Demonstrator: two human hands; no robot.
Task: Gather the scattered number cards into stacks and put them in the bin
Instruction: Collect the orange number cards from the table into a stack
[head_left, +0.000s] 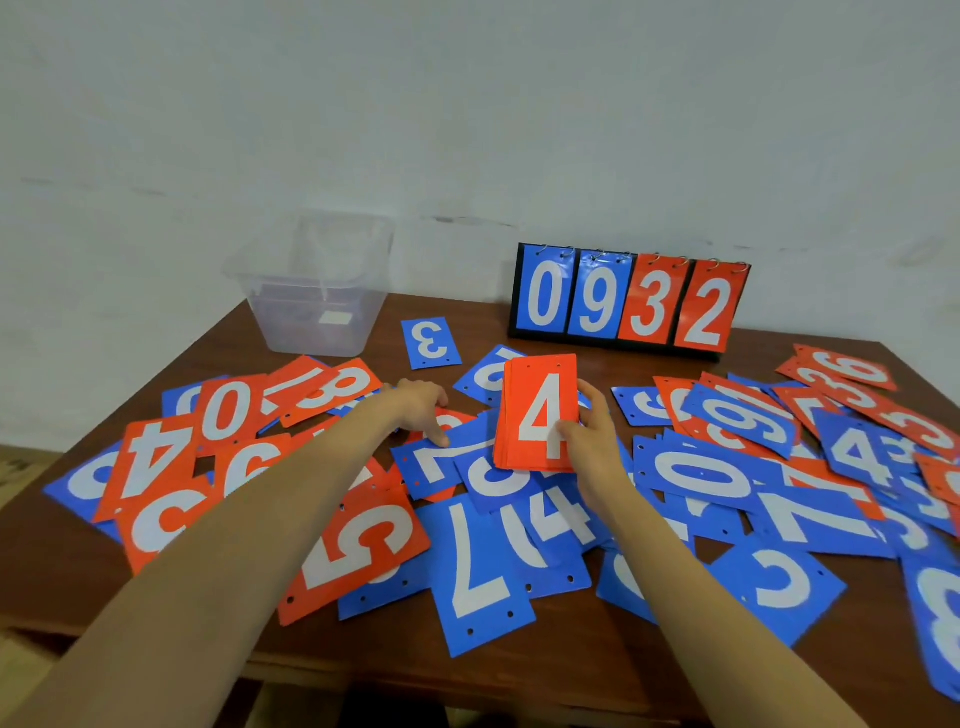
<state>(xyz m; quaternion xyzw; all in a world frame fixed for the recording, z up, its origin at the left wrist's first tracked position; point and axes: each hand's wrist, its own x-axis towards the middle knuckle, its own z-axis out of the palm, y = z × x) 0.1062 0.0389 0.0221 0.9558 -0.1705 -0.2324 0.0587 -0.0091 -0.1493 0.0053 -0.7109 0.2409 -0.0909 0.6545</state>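
Several red and blue number cards (363, 545) lie scattered across the brown table (649, 670). My right hand (589, 434) grips a small stack of red cards (537, 415) with a white 4 on top, held upright above the pile at the table's middle. My left hand (423, 408) reaches down onto the cards left of the stack, its fingertips touching a red card (452, 420) half buried under a blue one. The clear plastic bin (314, 283) stands at the back left of the table.
A flip scoreboard (626, 301) reading 0932 stands at the back of the table against the white wall. A single blue 3 card (431, 343) lies between bin and scoreboard. Cards reach the table's right edge (930, 613).
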